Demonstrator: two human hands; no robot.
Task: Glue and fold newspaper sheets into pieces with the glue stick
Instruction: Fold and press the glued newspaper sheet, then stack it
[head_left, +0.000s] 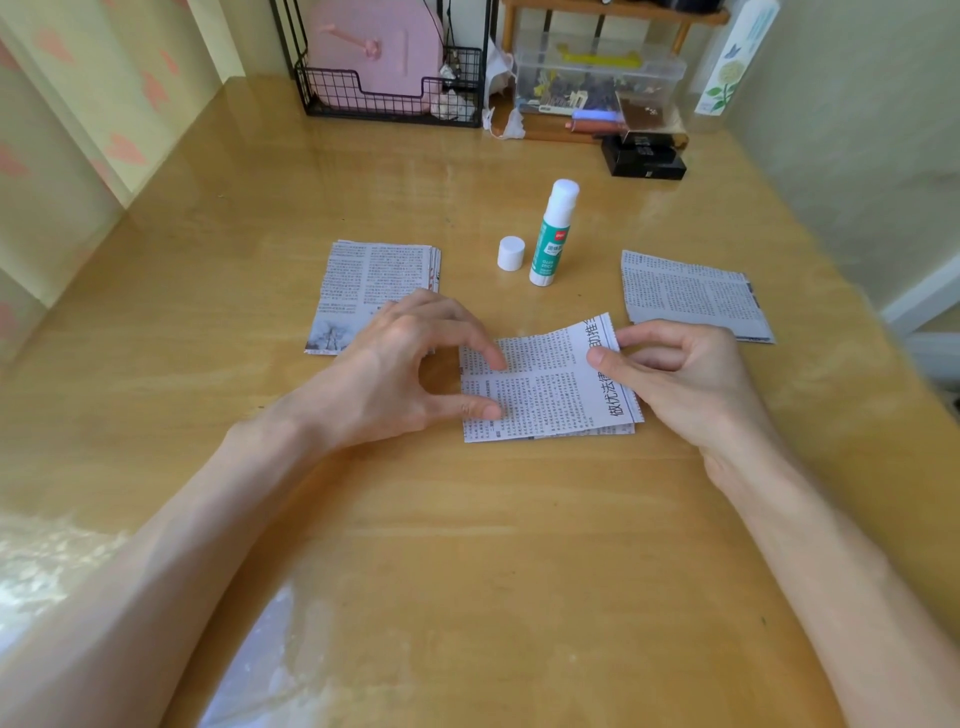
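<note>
A folded newspaper piece (545, 387) lies in the middle of the wooden table (467, 519). My left hand (395, 364) presses its left part down with fingertip and thumb. My right hand (675, 369) pinches its right edge between thumb and forefinger and lifts that corner slightly. Behind it the green-and-white glue stick (551, 234) stands upright and uncapped, with its white cap (511, 253) just to the left. A stack of newspaper sheets (374, 286) lies at the left, partly under my left hand. Another folded newspaper pile (691, 293) lies at the right.
At the back stand a black wire basket (389, 98) holding a pink object, a clear plastic box (597, 78) of small items on a wooden shelf, and a black box (644, 156). Walls close in on both sides.
</note>
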